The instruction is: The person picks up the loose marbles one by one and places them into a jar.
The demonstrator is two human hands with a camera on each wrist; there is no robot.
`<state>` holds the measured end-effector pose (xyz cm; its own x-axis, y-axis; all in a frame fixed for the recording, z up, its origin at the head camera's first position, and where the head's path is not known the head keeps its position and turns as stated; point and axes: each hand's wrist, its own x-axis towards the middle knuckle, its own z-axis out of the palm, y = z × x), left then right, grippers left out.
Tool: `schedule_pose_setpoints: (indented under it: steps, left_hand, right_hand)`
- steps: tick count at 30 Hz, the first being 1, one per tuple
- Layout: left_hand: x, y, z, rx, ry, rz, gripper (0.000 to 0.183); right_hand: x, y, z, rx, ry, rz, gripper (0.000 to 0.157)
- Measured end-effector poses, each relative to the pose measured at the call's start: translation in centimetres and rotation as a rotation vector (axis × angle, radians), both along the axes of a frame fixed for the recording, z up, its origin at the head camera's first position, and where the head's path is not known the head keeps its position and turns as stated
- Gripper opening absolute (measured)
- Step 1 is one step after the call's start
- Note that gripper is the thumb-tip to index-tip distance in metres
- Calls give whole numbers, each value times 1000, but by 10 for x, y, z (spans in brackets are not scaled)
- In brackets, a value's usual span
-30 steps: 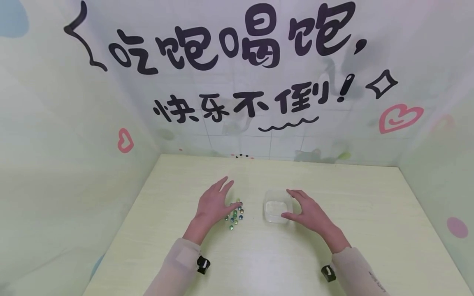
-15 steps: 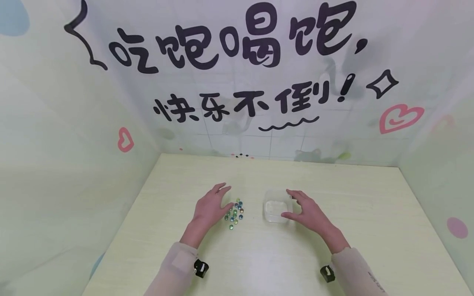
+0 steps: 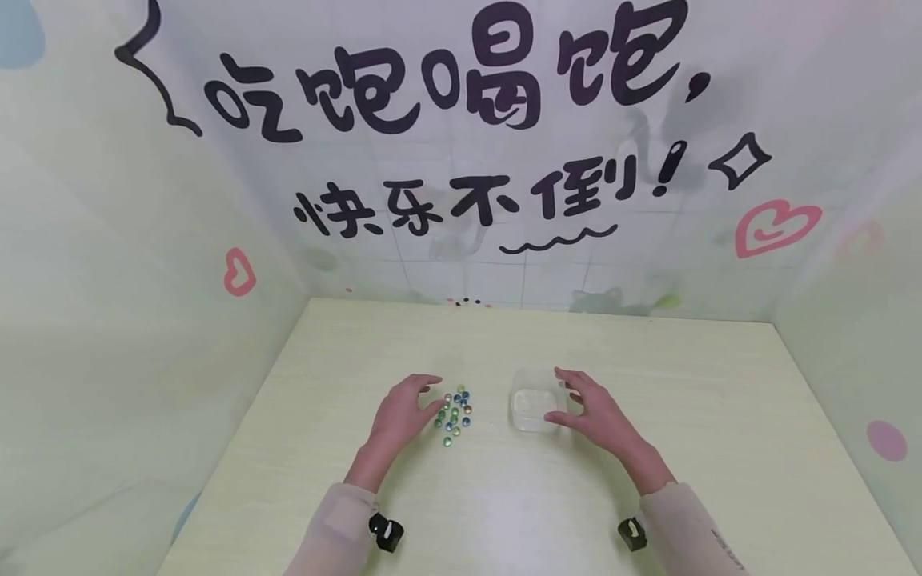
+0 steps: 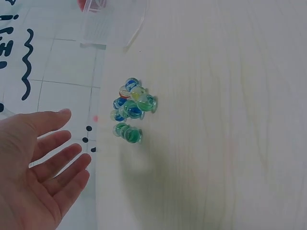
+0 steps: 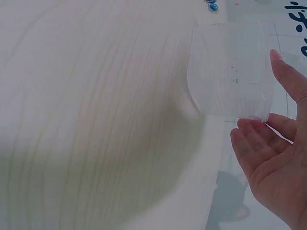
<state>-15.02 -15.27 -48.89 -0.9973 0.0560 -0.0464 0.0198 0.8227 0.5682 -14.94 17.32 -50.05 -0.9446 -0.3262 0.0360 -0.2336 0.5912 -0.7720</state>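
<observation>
My left hand [image 3: 399, 416] hovers at the left edge of a loose cluster of glass marbles [image 3: 455, 411], its fingers relaxed and nothing between them. Green, blue and yellow swirls show in the marbles [image 4: 133, 136] in the left wrist view, with the left hand [image 4: 33, 167] beside them. To the right stands a clear plastic container [image 3: 535, 410], upright with its open top up and no marbles visible inside. My right hand [image 3: 603, 418] holds it by the right side. In the right wrist view, thumb and fingers of the right hand [image 5: 278, 167] span the rim of the container [image 5: 230, 72].
The pale wooden table [image 3: 497, 512] carries the marbles and container. Behind it rises a printed backdrop [image 3: 461, 264] with black lettering, and similar panels stand at both sides. A black wrist strap [image 3: 389, 534] sits at the left sleeve, another strap [image 3: 632, 534] at the right.
My left hand has drawn back toward me and slightly left, its thumb moving off the marbles and its fingers bending more. The right hand and container stay in place.
</observation>
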Motion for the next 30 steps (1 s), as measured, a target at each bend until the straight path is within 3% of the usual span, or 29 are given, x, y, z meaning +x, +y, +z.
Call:
schedule_pose_setpoints:
  steps: [11, 17, 30]
  left_hand:
    - [7, -5, -14, 122, -12, 23, 28]
    - [11, -7, -23, 110, -7, 15, 20]
    - [17, -5, -31, 104, -38, 14, 19]
  right_hand:
    - [0, 0, -1, -15, -17, -7, 80]
    - [1, -1, -1, -26, -15, -8, 80]
    - [0, 0, -4, -33, -26, -10, 80]
